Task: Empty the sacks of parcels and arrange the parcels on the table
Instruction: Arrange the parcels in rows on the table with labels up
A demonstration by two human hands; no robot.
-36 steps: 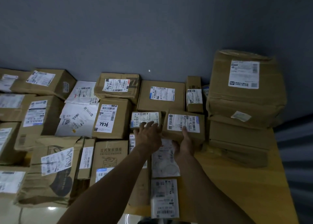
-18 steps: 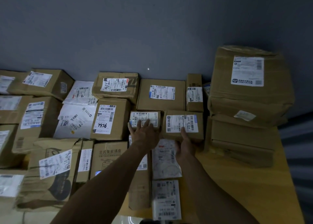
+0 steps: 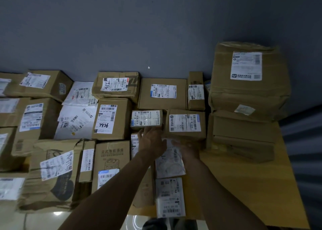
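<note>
Many labelled cardboard parcels lie packed together on the wooden table (image 3: 247, 186) against a grey wall. My left hand (image 3: 152, 140) is held open, its fingertips at the near edge of a small brown box (image 3: 147, 119). My right hand (image 3: 186, 148) is blurred and looks open. It lies just in front of a wider brown box (image 3: 185, 124) and over a flat white parcel (image 3: 169, 163). Neither hand holds anything. No sack is in view.
A tall stack of big boxes (image 3: 249, 83) stands at the right by the wall. Another white parcel (image 3: 169, 197) lies at the table's near edge. Bare wood shows at the right front. Boxes such as the one marked 7936 (image 3: 111, 118) fill the left.
Both hands have drawn back towards me. My left hand slid off the top of the small box, and my right thumb came off the wider box's label.
</note>
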